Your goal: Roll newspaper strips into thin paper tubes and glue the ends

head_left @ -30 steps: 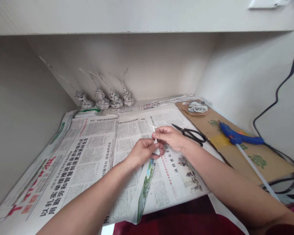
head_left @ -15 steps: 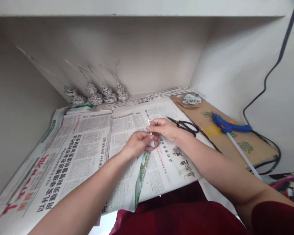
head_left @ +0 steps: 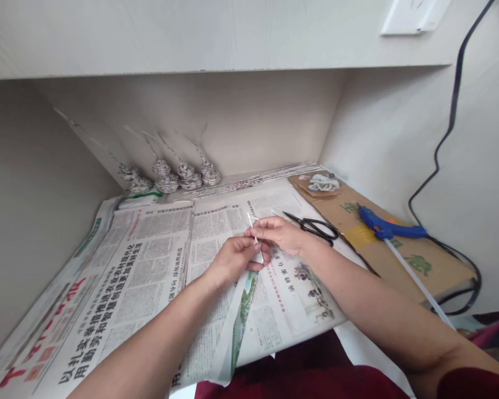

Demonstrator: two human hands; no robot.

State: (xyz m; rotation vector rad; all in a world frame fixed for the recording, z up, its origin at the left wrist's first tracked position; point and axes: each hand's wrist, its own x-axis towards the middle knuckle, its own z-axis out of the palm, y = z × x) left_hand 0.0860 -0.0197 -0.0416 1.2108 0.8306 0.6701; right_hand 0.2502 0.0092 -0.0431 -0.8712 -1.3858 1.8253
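Both hands meet over the spread newspaper (head_left: 158,310). Between my left hand (head_left: 235,257) and my right hand (head_left: 276,233) is a paper strip (head_left: 243,310), green and white on its lower part. Its upper end is rolled into a thin white point that sticks out above my fingers. My left thumb and fingers close round the strip's lower part, and the loose tail hangs down toward the newspaper's near edge. Higher up, my right thumb and fingertips pinch the rolled end. Black-handled scissors (head_left: 314,226) lie just beyond my right hand.
Several woven paper pieces (head_left: 189,176) with long tails stand at the back left. Thin paper rods (head_left: 258,180) lie along the back wall. On the right, cardboard (head_left: 382,255) carries a blue glue gun (head_left: 386,224) with a black cord. A low ledge (head_left: 191,50) overhangs the back.
The camera view has tipped upward, so the scene sits lower and a wall socket shows at top right. Both hands keep hold of the paper strip in nearly the same place.
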